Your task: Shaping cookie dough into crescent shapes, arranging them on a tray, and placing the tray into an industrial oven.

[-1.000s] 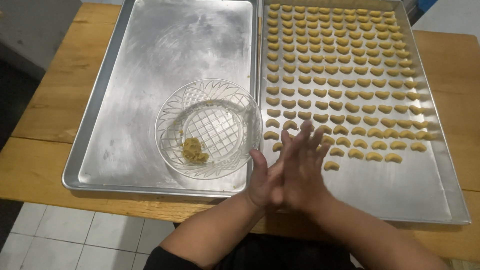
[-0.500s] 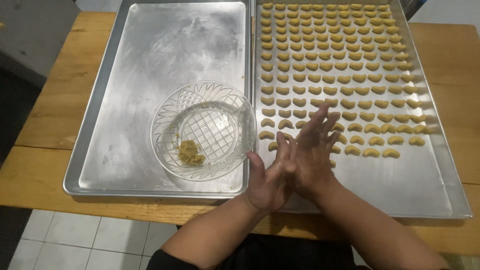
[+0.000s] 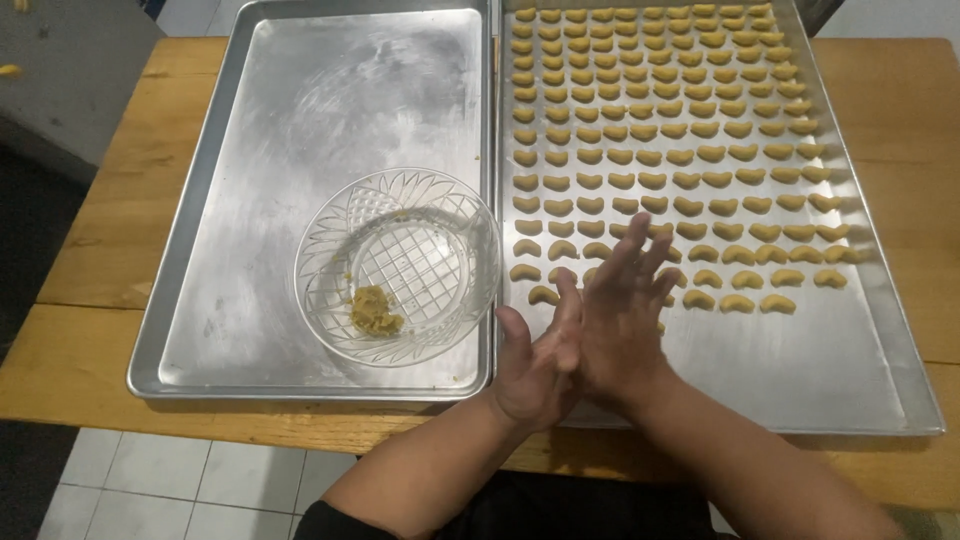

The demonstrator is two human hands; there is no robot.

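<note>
Head view: looks steeply down from above, close over the table (image 3: 100,200)
Framing: both trays (image 3: 200,330) nearly fill it

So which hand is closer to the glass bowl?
Left. The left hand sits just beside the glass bowl, near its lower right rim. The right hand presses against it farther out, over the tray of crescent dough pieces.

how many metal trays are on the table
2. The left tray holds a glass bowl with a bit of dough. The right tray holds rows of shaped dough pieces; both hands, left hand and right hand, hover over it.
</note>
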